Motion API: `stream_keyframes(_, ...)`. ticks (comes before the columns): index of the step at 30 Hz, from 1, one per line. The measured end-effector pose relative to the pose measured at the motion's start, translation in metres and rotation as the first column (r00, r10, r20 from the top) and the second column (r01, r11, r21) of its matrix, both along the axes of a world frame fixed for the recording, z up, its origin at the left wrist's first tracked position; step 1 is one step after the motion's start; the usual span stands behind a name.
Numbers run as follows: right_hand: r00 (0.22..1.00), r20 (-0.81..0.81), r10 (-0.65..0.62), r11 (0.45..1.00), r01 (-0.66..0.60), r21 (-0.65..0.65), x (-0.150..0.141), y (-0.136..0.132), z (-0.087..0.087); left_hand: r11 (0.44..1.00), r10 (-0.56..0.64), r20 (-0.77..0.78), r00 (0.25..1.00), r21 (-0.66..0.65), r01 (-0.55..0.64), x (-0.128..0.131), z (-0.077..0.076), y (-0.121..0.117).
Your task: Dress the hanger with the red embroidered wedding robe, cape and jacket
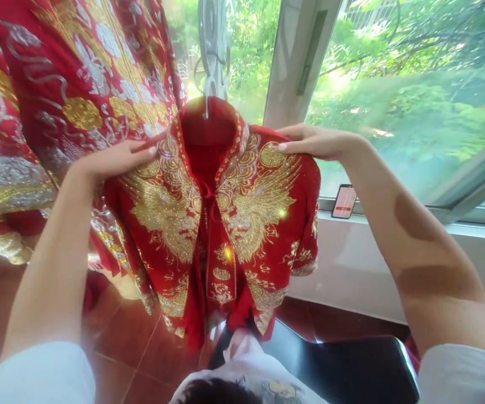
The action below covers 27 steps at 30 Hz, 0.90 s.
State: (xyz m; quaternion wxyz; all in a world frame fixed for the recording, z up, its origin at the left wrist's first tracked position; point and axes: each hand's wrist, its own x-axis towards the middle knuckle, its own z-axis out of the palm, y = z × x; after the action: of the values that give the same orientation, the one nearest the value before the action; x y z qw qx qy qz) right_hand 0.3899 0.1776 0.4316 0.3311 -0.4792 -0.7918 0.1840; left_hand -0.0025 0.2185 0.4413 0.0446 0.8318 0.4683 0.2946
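Note:
A red jacket (263, 196) with gold and silver embroidery hangs facing me in the middle of the view, its front parted below a tie at the neck. A metal hook (206, 106) shows at its stand-up collar; any hanger inside is hidden. On the shoulder at the left, my left hand (118, 160) is closed over the cloth, its farther fingers partly out of sight. My right hand (316, 141) grips the opposite shoulder, thumb in front beside a round gold motif and fingers over the top.
Larger red embroidered garments (78, 84) hang close at the left. Behind the jacket are a pale ornate metal stand (215, 50) and windows (394, 112). A phone (344, 201) leans on the sill. Below right is a black padded seat (343, 365), over a red tiled floor (120, 336).

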Motion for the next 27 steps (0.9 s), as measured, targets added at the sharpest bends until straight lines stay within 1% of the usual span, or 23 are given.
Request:
stream_keyframes(2,0.997,-0.032,-0.075,0.994,0.077,0.084,0.003,-0.008,-0.017,0.998,-0.025,0.040,0.999,-0.063,0.027,-0.006,-0.012,0.000)
stream_keyframes(3,0.992,-0.038,-0.119,0.982,0.124,0.143,0.000,-0.012,-0.026,0.998,-0.014,0.020,1.000,-0.066,0.016,-0.004,-0.017,-0.001)
stream_keyframes(4,0.981,-0.040,-0.189,0.957,0.193,0.216,-0.006,-0.016,-0.035,0.999,0.041,0.003,0.999,-0.004,-0.041,0.002,-0.021,-0.003)
stream_keyframes(5,0.957,-0.048,-0.286,0.909,0.287,0.302,-0.014,-0.019,-0.042,0.990,0.118,-0.014,0.993,0.081,-0.116,0.009,-0.025,-0.005)
stream_keyframes(6,0.915,-0.069,-0.396,0.833,0.390,0.393,-0.023,-0.023,-0.049,0.965,0.203,-0.009,0.979,0.174,-0.199,0.017,-0.028,-0.007)
stream_keyframes(8,0.812,-0.135,-0.567,0.649,0.542,0.534,-0.040,-0.027,-0.058,0.878,0.334,0.081,0.939,0.336,-0.342,0.033,-0.036,-0.012)
stream_keyframes(9,0.777,-0.162,-0.608,0.584,0.576,0.571,-0.048,-0.029,-0.061,0.835,0.357,0.145,0.923,0.393,-0.385,0.040,-0.041,-0.015)
stream_keyframes(10,0.756,-0.182,-0.629,0.545,0.596,0.590,-0.055,-0.031,-0.065,0.802,0.355,0.202,0.913,0.437,-0.408,0.045,-0.048,-0.020)
stream_keyframes(11,0.740,-0.200,-0.643,0.519,0.613,0.596,-0.061,-0.034,-0.069,0.772,0.344,0.252,0.904,0.472,-0.425,0.050,-0.058,-0.026)
stream_keyframes(12,0.723,-0.221,-0.655,0.499,0.633,0.593,-0.069,-0.039,-0.076,0.740,0.333,0.303,0.893,0.503,-0.446,0.054,-0.071,-0.034)
stream_keyframes(14,0.690,-0.257,-0.677,0.461,0.670,0.582,-0.088,-0.051,-0.100,0.685,0.339,0.378,0.861,0.529,-0.502,0.065,-0.108,-0.051)
stream_keyframes(15,0.685,-0.254,-0.683,0.460,0.673,0.579,-0.100,-0.057,-0.118,0.674,0.348,0.400,0.848,0.522,-0.522,0.072,-0.131,-0.060)
stream_keyframes(16,0.707,-0.213,-0.675,0.492,0.646,0.584,-0.113,-0.062,-0.138,0.701,0.366,0.360,0.858,0.500,-0.508,0.079,-0.155,-0.067)
stream_keyframes(17,0.725,-0.183,-0.664,0.510,0.618,0.599,-0.126,-0.064,-0.161,0.710,0.381,0.338,0.861,0.490,-0.506,0.087,-0.179,-0.072)
stream_keyframes(18,0.740,-0.130,-0.660,0.544,0.590,0.597,-0.137,-0.065,-0.183,0.722,0.392,0.298,0.870,0.486,-0.492,0.093,-0.200,-0.075)
stream_keyframes(19,0.734,-0.111,-0.670,0.536,0.582,0.612,-0.146,-0.062,-0.203,0.724,0.405,0.266,0.875,0.491,-0.484,0.098,-0.219,-0.076)
stream_keyframes(20,0.724,-0.094,-0.684,0.530,0.581,0.617,-0.152,-0.057,-0.220,0.721,0.417,0.247,0.875,0.496,-0.484,0.101,-0.233,-0.075)
stream_keyframes(21,0.708,-0.096,-0.699,0.521,0.597,0.610,-0.155,-0.051,-0.233,0.709,0.433,0.239,0.869,0.504,-0.492,0.101,-0.243,-0.073)
stream_keyframes(22,0.700,-0.106,-0.707,0.510,0.607,0.609,-0.154,-0.044,-0.241,0.689,0.458,0.244,0.855,0.510,-0.514,0.099,-0.249,-0.070)
stream_keyframes(23,0.706,-0.119,-0.698,0.514,0.610,0.603,-0.150,-0.039,-0.246,0.669,0.484,0.247,0.839,0.513,-0.537,0.094,-0.252,-0.068)
stream_keyframes(24,0.735,-0.129,-0.666,0.543,0.596,0.591,-0.145,-0.035,-0.247,0.661,0.505,0.236,0.830,0.513,-0.548,0.088,-0.253,-0.068)
stream_keyframes(25,0.781,-0.130,-0.610,0.597,0.561,0.574,-0.139,-0.035,-0.246,0.668,0.521,0.208,0.828,0.506,-0.546,0.082,-0.252,-0.069)
stream_keyframes(27,0.891,-0.115,-0.439,0.738,0.430,0.519,-0.126,-0.047,-0.240,0.720,0.520,0.107,0.848,0.480,-0.502,0.072,-0.247,-0.082)
